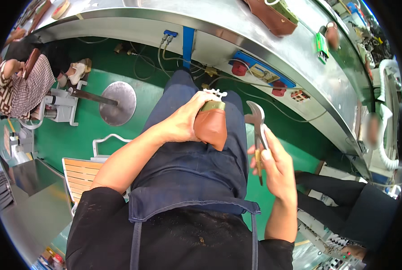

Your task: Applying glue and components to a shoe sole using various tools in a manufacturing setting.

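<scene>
On my lap my left hand (183, 118) is wrapped round a brown leather shoe upper (211, 127), pressing it against my thigh. A green shoe last (213, 106) shows at the upper's far end, with a small white piece (216, 93) beyond it. To the right, raised off the lap, my right hand (274, 164) grips a pair of lasting pincers (258, 123). Their steel jaws point away from me, apart from the shoe, and a yellowish handle shows below the fingers.
A metal workbench (165, 22) curves ahead of me, carrying another brown upper on a last (275, 18) and a green box (321, 46). Cables and socket strips (261, 71) hang beneath it. A person sits at left near a round metal base (118, 103); another (345, 202) is at right.
</scene>
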The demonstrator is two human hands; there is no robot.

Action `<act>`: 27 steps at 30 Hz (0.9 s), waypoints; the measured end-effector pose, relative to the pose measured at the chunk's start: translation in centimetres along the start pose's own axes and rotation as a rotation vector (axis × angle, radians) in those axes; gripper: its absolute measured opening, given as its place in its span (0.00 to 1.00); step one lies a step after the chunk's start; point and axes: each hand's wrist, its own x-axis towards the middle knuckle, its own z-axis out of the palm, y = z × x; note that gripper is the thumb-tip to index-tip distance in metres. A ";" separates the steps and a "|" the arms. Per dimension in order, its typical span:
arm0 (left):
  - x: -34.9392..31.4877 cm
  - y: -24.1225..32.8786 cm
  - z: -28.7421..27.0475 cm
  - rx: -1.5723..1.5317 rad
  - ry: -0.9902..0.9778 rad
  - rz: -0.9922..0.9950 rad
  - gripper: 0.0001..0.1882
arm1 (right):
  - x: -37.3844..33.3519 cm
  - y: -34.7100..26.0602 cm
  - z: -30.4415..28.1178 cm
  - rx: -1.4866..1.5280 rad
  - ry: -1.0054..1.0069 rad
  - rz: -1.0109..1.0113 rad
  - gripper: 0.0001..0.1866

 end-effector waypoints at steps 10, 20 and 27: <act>1.0 0.3 1.9 0.040 -0.058 -0.022 0.53 | -1.7 -3.4 1.5 -0.596 -0.175 -0.222 0.34; 1.2 -1.4 2.2 0.080 -0.061 0.030 0.55 | -1.0 -3.0 1.6 -0.698 -0.137 -0.252 0.35; 0.9 -1.3 2.3 0.154 -0.045 0.044 0.55 | -1.4 -3.7 2.5 -0.850 -0.197 -0.253 0.35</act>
